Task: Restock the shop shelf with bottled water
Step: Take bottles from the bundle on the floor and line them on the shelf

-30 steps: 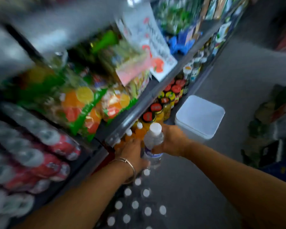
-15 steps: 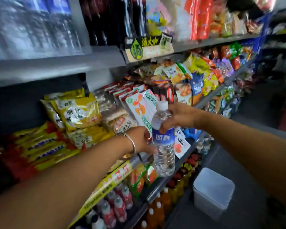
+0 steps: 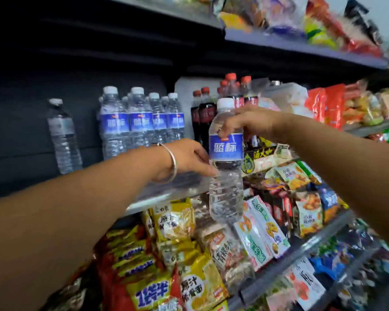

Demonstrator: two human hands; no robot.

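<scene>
Head: right hand (image 3: 252, 124) grips water bottle (image 3: 226, 162), blue label "蓝标".

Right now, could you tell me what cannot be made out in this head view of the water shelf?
- Shelf floor under the shelved water bottles: hidden by the left hand and forearm.
- Cola bottles: lower halves behind the held bottle and right hand.
- Top-shelf snack bags: blurred and cut off by the upper edge.
- Left fingertips on the held bottle: grip unclear.
</scene>
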